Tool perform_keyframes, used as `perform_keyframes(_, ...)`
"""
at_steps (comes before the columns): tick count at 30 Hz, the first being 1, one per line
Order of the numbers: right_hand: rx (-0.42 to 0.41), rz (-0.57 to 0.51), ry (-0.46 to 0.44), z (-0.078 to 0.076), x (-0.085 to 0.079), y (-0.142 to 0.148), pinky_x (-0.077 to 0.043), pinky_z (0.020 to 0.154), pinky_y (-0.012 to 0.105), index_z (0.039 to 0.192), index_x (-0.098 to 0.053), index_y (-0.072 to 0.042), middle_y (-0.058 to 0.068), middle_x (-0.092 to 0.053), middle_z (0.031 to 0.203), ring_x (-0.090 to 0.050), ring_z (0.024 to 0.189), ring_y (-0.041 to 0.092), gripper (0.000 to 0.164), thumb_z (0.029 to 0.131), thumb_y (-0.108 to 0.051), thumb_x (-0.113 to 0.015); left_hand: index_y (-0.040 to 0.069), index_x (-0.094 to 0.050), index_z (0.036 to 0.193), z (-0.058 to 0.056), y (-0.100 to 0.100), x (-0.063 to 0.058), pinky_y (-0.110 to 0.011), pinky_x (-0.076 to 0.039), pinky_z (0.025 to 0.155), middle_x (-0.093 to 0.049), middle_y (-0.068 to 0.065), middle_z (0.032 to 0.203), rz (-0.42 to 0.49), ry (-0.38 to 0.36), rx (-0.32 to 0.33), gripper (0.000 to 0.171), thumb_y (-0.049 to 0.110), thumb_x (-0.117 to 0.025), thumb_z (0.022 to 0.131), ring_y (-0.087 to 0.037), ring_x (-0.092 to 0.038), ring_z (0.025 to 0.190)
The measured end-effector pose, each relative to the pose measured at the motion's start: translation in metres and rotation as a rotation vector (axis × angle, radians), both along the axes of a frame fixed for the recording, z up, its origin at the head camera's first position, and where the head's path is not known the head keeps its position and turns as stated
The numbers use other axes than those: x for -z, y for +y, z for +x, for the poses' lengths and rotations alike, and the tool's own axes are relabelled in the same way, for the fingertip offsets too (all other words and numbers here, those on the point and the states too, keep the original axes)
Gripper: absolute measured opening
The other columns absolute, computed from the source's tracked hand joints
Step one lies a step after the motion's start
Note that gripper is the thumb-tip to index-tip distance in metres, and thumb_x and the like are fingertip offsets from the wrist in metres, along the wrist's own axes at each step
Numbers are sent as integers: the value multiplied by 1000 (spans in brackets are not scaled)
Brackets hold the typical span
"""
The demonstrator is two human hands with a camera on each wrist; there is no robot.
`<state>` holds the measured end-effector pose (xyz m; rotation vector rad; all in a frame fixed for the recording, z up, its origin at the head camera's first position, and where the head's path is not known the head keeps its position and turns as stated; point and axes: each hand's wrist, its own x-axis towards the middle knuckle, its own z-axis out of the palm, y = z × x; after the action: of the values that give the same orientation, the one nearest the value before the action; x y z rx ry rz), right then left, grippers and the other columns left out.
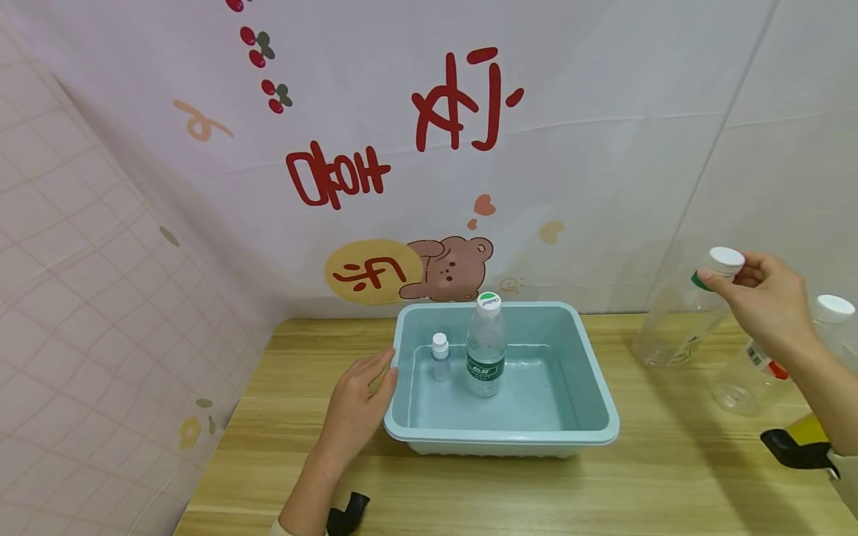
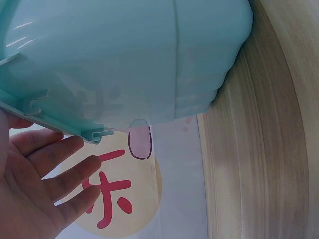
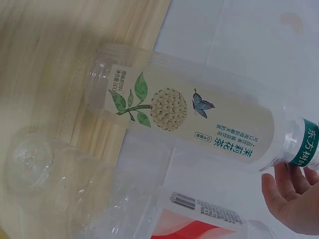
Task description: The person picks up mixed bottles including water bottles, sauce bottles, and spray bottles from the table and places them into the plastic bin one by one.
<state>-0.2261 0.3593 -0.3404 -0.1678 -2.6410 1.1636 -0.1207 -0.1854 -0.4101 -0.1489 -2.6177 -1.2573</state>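
1. Landmark: the light-blue plastic basin (image 1: 503,436), set on the wood-grain table (image 1: 302,394) with its open top facing upward.
2. Inside the basin, two bottles stand upright: a small white-capped bottle (image 1: 440,363) toward the left wall and, just to its right, a clear C'estbon water bottle (image 1: 485,361) with a green label.
3. Left hand (image 1: 358,394), at the basin's left side. The fingers are extended and touch the rim from outside; they are not curled round it.
4. Right hand (image 1: 771,298), to the right of the basin. Thumb and fingers pinch the neck of the clear jasmine tea bottle (image 3: 189,114), just below its white cap. The bottle's base appears to rest on the table, well apart from the basin.
5. Farther right of the basin: a clear bottle with a red-and-white label (image 1: 744,387) and a yellow object (image 1: 807,430), mostly hidden by the right arm.
6. Progress, as judged: partway. Two bottles are in the basin; the gripped bottle, its red-labelled neighbour and possibly the yellow object are outside.
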Motion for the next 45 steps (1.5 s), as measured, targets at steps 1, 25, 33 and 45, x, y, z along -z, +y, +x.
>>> perform_keyframes(1,0,3,-1,0,0,0,-41,65,3,156,-33,12,9,-53,124,-43,88,-13,85,102,-45,-65,8,-65,143,0,0,0,-56,-46,111,-63,-6,146,0,2,1,41,24,-66,104,-28,-57,136)
perform_keyframes(25,7,6,32,4,-17,-7,-41,67,3,156,-34,11,0,-51,120,-44,90,-9,82,103,-43,-64,8,-66,142,-1,-2,0,-55,-48,110,-63,-5,145,-6,22,3,41,24,-66,105,-28,-58,135)
perform_keyframes(33,4,32,88,8,-27,-15,-39,68,0,155,-36,11,-6,-50,118,-43,89,-12,79,103,-41,-65,8,-66,142,-1,-2,0,-56,-48,109,-64,-6,145,-4,24,3,41,24,-66,104,-29,-58,135)
perform_keyframes(45,8,30,186,21,-47,-28,-38,72,-3,151,-44,10,-34,-47,100,-47,86,-16,66,103,-30,-67,8,-66,142,0,0,0,-55,-48,110,-64,-4,145,-4,12,1,41,23,-66,104,-28,-58,135)
